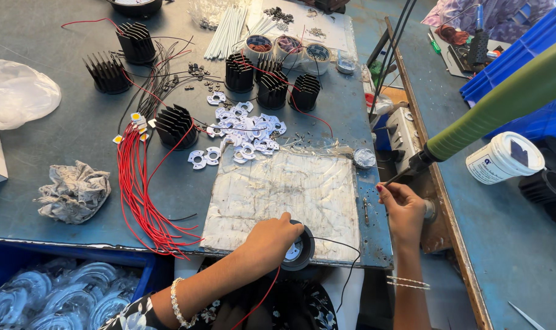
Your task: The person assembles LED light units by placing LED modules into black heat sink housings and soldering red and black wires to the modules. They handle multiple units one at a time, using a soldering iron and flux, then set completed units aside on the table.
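Note:
My left hand grips a round black heat sink with a white disc on its face, pressed on the near edge of a taped silver work pad. Red and black wires trail from the heat sink toward me. My right hand pinches something small at the pad's right edge, too small to make out. It is just below the dark tip of a green-handled electric screwdriver that slants down from the upper right.
Several black finned heat sinks and white ring-shaped parts lie beyond the pad. A bundle of red wires and a crumpled rag sit left. A white jar and blue crates are right; a bin of clear lenses is lower left.

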